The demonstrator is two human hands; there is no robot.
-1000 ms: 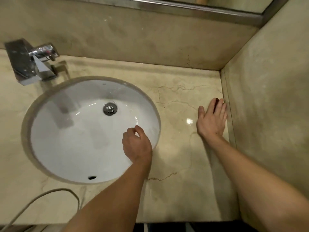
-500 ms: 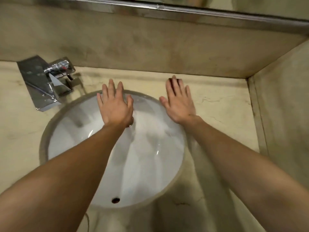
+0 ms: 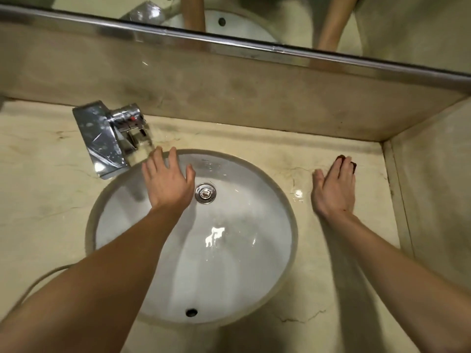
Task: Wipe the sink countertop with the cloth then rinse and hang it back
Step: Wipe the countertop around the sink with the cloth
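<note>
The step in hand looks like the wiping of the cream, dark-veined marble worktop (image 3: 254,154). To do it well, I judge the palm should press evenly so the small dark brown cloth (image 3: 353,165) stays flat under the fingers, and the strokes should overlap and run right into the corner where the worktop meets the beige stone side wall (image 3: 433,200) and the grubby stone backsplash (image 3: 229,98). The seam along the back looks dirty, so it deserves firm pressure. The round white basin (image 3: 204,250) has a rim that the cloth should follow, without dropping into the bowl.

The right hand (image 3: 334,189) lies flat on the worktop, to the right of the basin and near the side wall, with fingers straight and close together, pointing away from the person. The cloth is almost wholly hidden beneath it; only dark edges show past the fingertips, so the hand presses it down and does not clutch it. The forearm reaches in from the lower right.

The left hand (image 3: 167,179) is open and empty, its fingers spread. It hovers over the far left part of the basin, close to the chrome square-bodied faucet (image 3: 109,138), and whether it touches the rim I cannot tell. The chrome drain plug (image 3: 205,193) sits just to its right.
</note>
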